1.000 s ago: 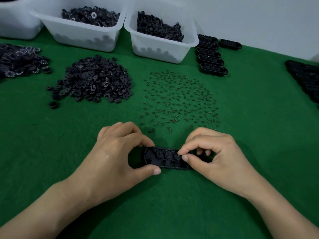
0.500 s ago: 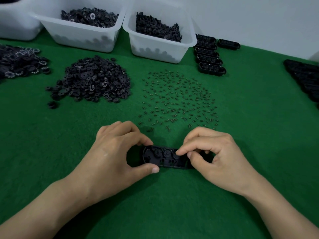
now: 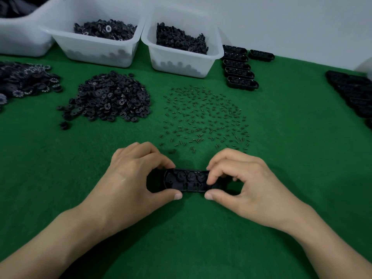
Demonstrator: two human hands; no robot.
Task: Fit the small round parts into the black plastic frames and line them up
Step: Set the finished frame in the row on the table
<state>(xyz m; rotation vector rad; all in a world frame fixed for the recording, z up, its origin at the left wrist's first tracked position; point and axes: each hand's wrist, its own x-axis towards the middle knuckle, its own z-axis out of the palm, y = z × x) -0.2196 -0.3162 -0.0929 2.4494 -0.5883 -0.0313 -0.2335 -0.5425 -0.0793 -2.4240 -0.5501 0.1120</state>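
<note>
The black plastic frame lies low over the green tabletop right in front of me, between my two hands. Its long axis runs left to right across my view and its open face is turned up. Its rounded left end shows; its right end is hidden under my fingers. Whether it rests on the felt or sits just off it, I cannot tell.

My left grip pinches the frame's left end, thumb against the near edge and forefinger curled over the far edge, with only the frame's width between them. My right grip pinches further along in the same way: thumb on the near edge, forefinger bent down onto the frame's top, the other fingers loosely curled behind.

Inside the frame a row of small round parts runs along that same long axis (I can make out about three).

Well beyond it lie a patch of tiny scattered springs, a heap of black discs, white bins and a row of frames lined up side by side.
</note>
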